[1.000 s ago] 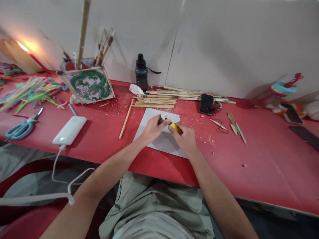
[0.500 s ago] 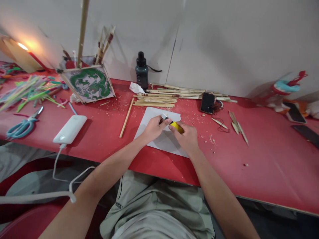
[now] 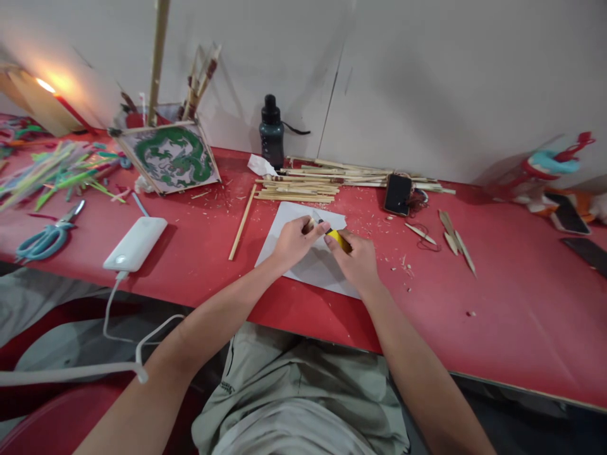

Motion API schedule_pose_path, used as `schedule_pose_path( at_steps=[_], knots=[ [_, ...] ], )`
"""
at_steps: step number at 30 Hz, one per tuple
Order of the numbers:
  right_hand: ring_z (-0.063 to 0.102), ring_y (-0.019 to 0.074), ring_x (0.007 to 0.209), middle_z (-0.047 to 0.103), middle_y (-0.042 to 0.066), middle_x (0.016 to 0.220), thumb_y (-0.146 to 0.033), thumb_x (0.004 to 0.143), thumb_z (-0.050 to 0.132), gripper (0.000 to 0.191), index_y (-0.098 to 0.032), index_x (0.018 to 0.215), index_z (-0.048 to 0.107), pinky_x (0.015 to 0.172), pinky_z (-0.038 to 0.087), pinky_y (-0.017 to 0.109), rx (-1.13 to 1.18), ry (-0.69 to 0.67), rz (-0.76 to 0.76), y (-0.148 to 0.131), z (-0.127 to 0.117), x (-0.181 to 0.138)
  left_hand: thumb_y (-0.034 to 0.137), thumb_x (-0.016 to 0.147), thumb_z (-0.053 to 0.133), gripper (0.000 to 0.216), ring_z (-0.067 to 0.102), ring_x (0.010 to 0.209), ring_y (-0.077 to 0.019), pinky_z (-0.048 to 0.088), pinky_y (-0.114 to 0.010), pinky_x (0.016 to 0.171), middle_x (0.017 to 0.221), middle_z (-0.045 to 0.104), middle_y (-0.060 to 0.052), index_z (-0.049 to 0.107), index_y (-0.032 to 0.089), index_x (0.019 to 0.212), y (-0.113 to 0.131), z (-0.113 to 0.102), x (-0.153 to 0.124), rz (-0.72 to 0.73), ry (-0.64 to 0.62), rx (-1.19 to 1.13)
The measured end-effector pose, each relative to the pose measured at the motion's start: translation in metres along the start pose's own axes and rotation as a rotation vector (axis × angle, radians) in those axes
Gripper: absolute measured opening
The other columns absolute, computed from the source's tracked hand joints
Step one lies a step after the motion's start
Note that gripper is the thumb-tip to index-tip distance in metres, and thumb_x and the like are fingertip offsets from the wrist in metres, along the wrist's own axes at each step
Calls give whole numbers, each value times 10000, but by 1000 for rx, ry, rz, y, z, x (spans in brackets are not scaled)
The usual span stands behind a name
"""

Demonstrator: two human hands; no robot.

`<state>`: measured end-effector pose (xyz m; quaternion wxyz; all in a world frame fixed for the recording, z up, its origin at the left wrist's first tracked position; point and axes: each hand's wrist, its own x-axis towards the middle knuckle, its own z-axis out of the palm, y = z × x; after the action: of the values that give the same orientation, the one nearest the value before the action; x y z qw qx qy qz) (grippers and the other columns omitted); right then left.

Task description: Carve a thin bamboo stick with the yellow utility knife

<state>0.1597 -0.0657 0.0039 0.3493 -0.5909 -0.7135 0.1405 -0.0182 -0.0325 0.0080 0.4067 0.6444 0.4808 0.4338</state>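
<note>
Over a white sheet [image 3: 279, 243] on the red table, my two hands meet. My right hand [image 3: 356, 256] is closed round the yellow handle of a utility knife [image 3: 337, 239], whose blade points up and left toward my other hand. My left hand [image 3: 294, 241] is closed on a small pale wooden piece [image 3: 309, 225], mostly hidden by the fingers. The left thumb rests against the dark front end of the knife. Wood shavings [image 3: 403, 262] lie scattered to the right of the sheet.
Beyond the sheet lie bamboo sticks [image 3: 298, 189], a dark bottle [image 3: 271, 133] and a small black device [image 3: 397, 193]. Carved slivers [image 3: 458, 243] rest to the right. Leftward are a white power bank [image 3: 135, 244], blue-handled scissors [image 3: 45, 242], a dragon-picture holder [image 3: 173, 158] and a lit candle [image 3: 71, 110].
The knife has shifted slightly in my hands, and its blade lies at a slightly different angle by my left fingers. The whole view has moved a little; the table things stay put.
</note>
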Motion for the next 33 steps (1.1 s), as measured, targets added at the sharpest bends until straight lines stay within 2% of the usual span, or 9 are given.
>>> schedule_pose_path(
  at_steps=[9,20,25,30,33],
  knots=[
    [499,149,578,596,13,650,-677,947,531,532,-179,858,698,584,335,307,100,-38,-33,0,-1,0,737,889,530,567,343,639,-104,275,-292,591,679,371,36,464,192,746,-6,3,1,15,-79,-68],
    [417,136,567,475,-20,609,-688,966,479,530,-216,755,601,565,291,303,142,-102,-42,-3,-3,0,802,887,451,626,312,585,-103,265,-295,553,593,337,35,435,204,703,-8,5,4,33,-214,-208],
    [445,152,588,517,1,636,-709,959,469,546,-216,776,613,575,312,305,122,-104,-31,-5,-3,0,833,899,352,664,316,562,-103,266,-293,530,599,346,24,429,206,692,-10,8,1,4,-249,-222],
    [462,155,592,548,8,644,-731,949,466,568,-211,803,642,578,320,306,107,-92,-17,-4,-3,0,835,892,370,664,317,568,-104,271,-292,530,599,350,21,412,208,680,-8,8,2,19,-213,-196],
    [455,150,587,542,4,638,-725,954,464,569,-209,791,642,577,316,306,119,-104,-35,-4,-4,0,815,912,358,654,325,566,-107,277,-295,534,585,364,17,420,206,679,-5,4,2,43,-261,-174]
  ],
)
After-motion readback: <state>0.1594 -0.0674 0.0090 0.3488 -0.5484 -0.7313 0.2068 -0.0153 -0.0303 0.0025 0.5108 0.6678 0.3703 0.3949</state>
